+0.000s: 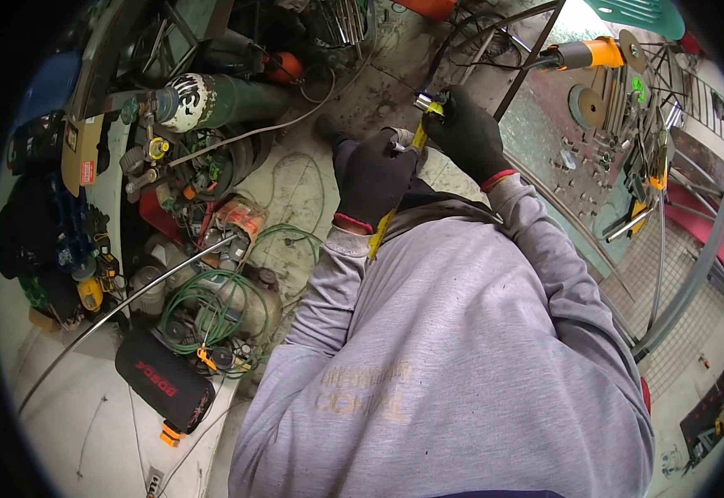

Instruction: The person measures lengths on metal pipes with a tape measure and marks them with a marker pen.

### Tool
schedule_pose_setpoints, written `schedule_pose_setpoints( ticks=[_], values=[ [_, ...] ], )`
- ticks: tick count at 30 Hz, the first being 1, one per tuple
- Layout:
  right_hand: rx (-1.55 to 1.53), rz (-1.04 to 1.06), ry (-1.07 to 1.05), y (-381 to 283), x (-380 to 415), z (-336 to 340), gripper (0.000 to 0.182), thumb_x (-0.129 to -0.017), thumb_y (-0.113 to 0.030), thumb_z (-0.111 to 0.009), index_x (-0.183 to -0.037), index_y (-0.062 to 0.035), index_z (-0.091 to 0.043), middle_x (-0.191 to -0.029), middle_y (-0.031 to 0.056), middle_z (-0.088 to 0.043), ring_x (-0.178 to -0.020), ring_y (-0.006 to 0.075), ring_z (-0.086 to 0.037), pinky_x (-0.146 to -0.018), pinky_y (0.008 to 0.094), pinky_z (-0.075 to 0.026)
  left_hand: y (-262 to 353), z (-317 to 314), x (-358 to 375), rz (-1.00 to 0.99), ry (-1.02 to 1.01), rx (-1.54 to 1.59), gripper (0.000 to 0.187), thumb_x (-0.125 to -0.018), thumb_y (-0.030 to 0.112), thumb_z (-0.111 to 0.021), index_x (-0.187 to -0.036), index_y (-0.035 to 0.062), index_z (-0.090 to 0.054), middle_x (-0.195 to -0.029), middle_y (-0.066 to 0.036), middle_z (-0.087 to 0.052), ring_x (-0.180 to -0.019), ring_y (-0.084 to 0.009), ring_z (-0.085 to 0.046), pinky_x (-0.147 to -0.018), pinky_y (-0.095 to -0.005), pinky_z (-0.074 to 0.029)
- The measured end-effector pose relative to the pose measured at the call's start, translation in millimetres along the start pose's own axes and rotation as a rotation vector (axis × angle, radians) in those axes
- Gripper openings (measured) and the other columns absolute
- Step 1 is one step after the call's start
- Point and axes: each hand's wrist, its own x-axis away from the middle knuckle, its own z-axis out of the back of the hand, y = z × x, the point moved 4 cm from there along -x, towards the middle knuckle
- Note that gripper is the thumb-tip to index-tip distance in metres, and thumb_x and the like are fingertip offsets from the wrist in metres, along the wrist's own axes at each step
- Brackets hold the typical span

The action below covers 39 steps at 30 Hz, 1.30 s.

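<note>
At twelve to one o'clock, the left hand point(374, 178) curls nearly shut round the yellow tape point(381, 230), while the right hand point(466, 133) closes at its upper end, by a shiny tube point(422, 101). Seemingly a measuring step; reading calls for steadiness. Cylinder point(246, 104), ten o'clock; grinder point(590, 55), two.

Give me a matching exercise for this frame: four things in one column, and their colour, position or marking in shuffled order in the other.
1. gas cylinder
2. measuring tape
3. soft case
4. power tool

A. orange and grey, at the upper right
B. black with red lettering, at the lower left
C. green, lying on its side, with a white patch
D. yellow, running past the gloved left hand

Pairs: 1-C, 2-D, 3-B, 4-A
</note>
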Motion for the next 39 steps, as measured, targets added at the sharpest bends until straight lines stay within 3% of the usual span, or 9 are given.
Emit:
schedule_pose_setpoints(
  ticks=[7, 9, 19, 21, 24, 26, 31, 33, 39],
  values=[
    [0.029, 0.03, -0.004, 1.4, -1.8, -1.7, 0.039, -0.095, -0.037, -0.075, -0.12, -0.0111, -0.059, -0.092, 0.0202, -0.075, -0.085, 0.0454, -0.074, -0.072, 0.0559, -0.058, 2.1, 0.3, 1.1, 0.063, -0.014, 0.12, 0.022, -0.096, 0.01, -0.077, -0.111, -0.006, -0.076, -0.09, -0.012, -0.08, -0.078, -0.0123, -0.074, -0.071, -0.0264, -0.058],
    [0.035, -0.026, -0.02, 1.8, -2.4, -1.1, 0.04, -0.093, -0.036, -0.079, -0.116, -0.0104, -0.06, -0.095, 0.0171, -0.076, -0.09, 0.0413, -0.076, -0.074, 0.0501, -0.058, 0.7, 1.3, 0.5, 0.062, -0.016, 0.111, 0.023, -0.096, 0.01, -0.077, -0.111, -0.0064, -0.076, -0.09, -0.012, -0.08, -0.078, -0.0122, -0.074, -0.071, -0.0262, -0.058],
    [0.018, -0.017, -0.01, 3.0, -1.8, -1.8, 0.039, -0.092, -0.036, -0.079, -0.115, -0.0101, -0.06, -0.095, 0.0162, -0.077, -0.09, 0.0387, -0.077, -0.073, 0.0468, -0.058, -6.6, 4.5, -3.0, 0.014, -0.021, 0.039, 0.023, -0.095, 0.01, -0.078, -0.113, -0.0053, -0.076, -0.09, -0.013, -0.08, -0.078, -0.013, -0.075, -0.071, -0.0268, -0.059],
    [0.003, 0.038, 0.023, 2.1, -1.0, -1.4, 0.039, -0.094, -0.035, -0.076, -0.118, -0.0105, -0.059, -0.091, 0.0184, -0.075, -0.083, 0.0435, -0.075, -0.071, 0.0538, -0.058, -5.0, 5.0, -2.8, 0.014, -0.032, 0.044, 0.024, -0.095, 0.01, -0.078, -0.113, -0.0053, -0.076, -0.091, -0.014, -0.08, -0.078, -0.0134, -0.075, -0.071, -0.0271, -0.059],
    [-0.009, 0.02, 0.015, 0.4, -0.7, 0.3, 0.039, -0.093, -0.035, -0.077, -0.118, -0.0102, -0.059, -0.092, 0.0184, -0.075, -0.084, 0.0434, -0.075, -0.071, 0.0534, -0.058, -2.7, 6.0, -2.6, 0.006, -0.027, 0.045, 0.024, -0.095, 0.01, -0.078, -0.114, -0.0054, -0.076, -0.091, -0.013, -0.08, -0.078, -0.0142, -0.076, -0.071, -0.0273, -0.059],
    [-0.015, 0.02, 0.018, -2.4, -0.3, 2.1, 0.04, -0.093, -0.034, -0.078, -0.119, -0.0101, -0.059, -0.092, 0.0184, -0.075, -0.084, 0.0434, -0.075, -0.071, 0.0532, -0.058, 0.6, 5.9, -0.9, 0.019, -0.032, 0.055, 0.023, -0.098, 0.01, -0.076, -0.116, -0.0042, -0.076, -0.089, -0.004, -0.075, -0.077, -0.0074, -0.065, -0.069, -0.0255, -0.053],
    [-0.036, 0.026, 0.027, -2.6, -0.1, 2.3, 0.042, -0.092, -0.034, -0.079, -0.12, -0.0098, -0.058, -0.093, 0.0186, -0.075, -0.085, 0.0435, -0.075, -0.072, 0.053, -0.058, -3.5, 5.4, -2.1, 0.002, -0.027, 0.048, 0.022, -0.098, 0.009, -0.076, -0.115, -0.0044, -0.076, -0.091, -0.005, -0.075, -0.08, -0.0082, -0.066, -0.072, -0.0262, -0.054],
    [-0.026, -0.004, 0.025, -2.2, 0.0, 2.2, 0.04, -0.091, -0.034, -0.081, -0.114, -0.008, -0.061, -0.094, 0.0165, -0.075, -0.088, 0.0372, -0.076, -0.073, 0.0453, -0.058, -4.5, 5.5, -2.2, 0.013, -0.037, 0.041, 0.021, -0.098, 0.009, -0.076, -0.115, -0.0043, -0.076, -0.091, -0.005, -0.075, -0.08, -0.0085, -0.066, -0.073, -0.0265, -0.055],
    [-0.04, -0.011, 0.004, 0.7, -2.7, 0.8, 0.04, -0.092, -0.034, -0.081, -0.115, -0.0074, -0.061, -0.095, 0.0166, -0.076, -0.089, 0.0378, -0.076, -0.074, 0.0463, -0.058, -1.2, 6.1, -1.1, 0.014, -0.034, 0.041, 0.022, -0.098, 0.011, -0.075, -0.114, -0.0037, -0.076, -0.092, -0.004, -0.076, -0.08, -0.009, -0.067, -0.074, -0.0273, -0.055]
  ],
)
